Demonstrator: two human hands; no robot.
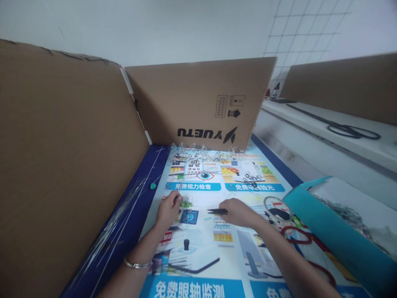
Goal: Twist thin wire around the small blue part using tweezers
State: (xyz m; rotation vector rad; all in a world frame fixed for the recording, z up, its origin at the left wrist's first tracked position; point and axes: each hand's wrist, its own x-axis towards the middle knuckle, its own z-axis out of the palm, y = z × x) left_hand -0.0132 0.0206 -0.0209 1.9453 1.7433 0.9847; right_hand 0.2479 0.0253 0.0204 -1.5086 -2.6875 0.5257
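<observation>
My left hand (169, 207) is closed in a pinch above the printed poster sheet (198, 203); what its fingertips hold, if anything, is too small to make out. To its right, my right hand (238, 212) is wrapped round pliers (218, 211), whose dark pointed jaws aim left toward the left hand, with a gap between. Beyond both hands, a heap of small bent silvery wire pieces (201, 154) lies along the foot of the cardboard panel. Several dark wire loops (254, 181) rest ahead of the right hand.
Long thin silver wires (119, 219) lie on the blue strip at left, near a green lump (152, 186). Cardboard panels (198, 99) wall the left and back. At right stand a teal box (328, 219) of metal pieces, a red loop-shaped handle (296, 234) and shelf scissors (347, 129).
</observation>
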